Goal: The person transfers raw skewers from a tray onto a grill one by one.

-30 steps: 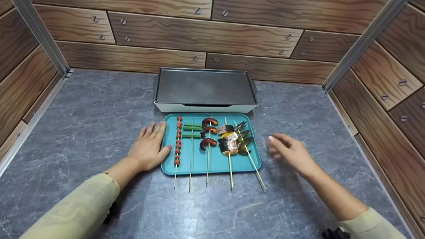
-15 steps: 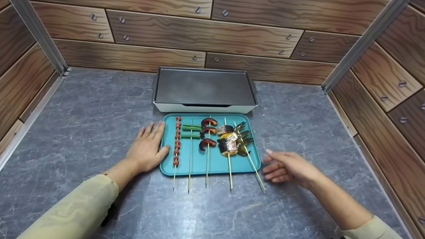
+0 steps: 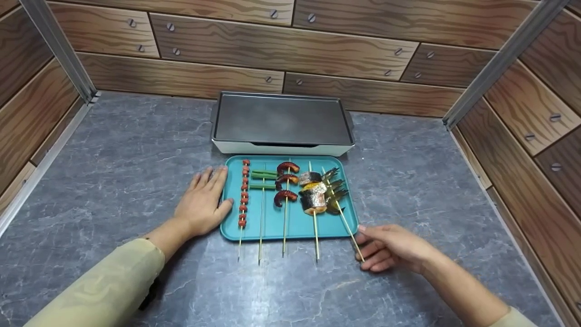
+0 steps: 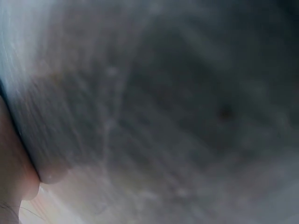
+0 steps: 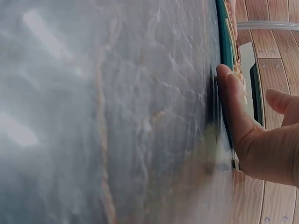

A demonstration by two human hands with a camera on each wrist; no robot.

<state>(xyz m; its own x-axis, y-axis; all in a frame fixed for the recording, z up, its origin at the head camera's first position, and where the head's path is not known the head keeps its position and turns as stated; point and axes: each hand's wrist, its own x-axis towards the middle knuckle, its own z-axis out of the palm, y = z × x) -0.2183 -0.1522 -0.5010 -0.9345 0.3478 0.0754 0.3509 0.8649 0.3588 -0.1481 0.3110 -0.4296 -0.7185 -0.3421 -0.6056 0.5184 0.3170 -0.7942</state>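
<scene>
At rightmost skewer (image 3: pixel 347 222), right grip (image 3: pixel 396 247), loosely parted

Plank-patterned walls (image 3: pixel 218 45) enclose a grey marbled table (image 3: pixel 136 136) at left, right and far side.
Dark-grained brown boards (image 3: pixel 345 50) dotted with slotted screws (image 3: pixel 311 18) line all three sides, and grey metal posts (image 3: pixel 55 50) stand in the two far corners. A pale strip (image 3: pixel 45 165) trims the table's left edge; a brownish vein (image 5: pixel 102 107) crosses the surface, where white glare (image 3: pixel 254 286) shows near the middle of the near side.
</scene>
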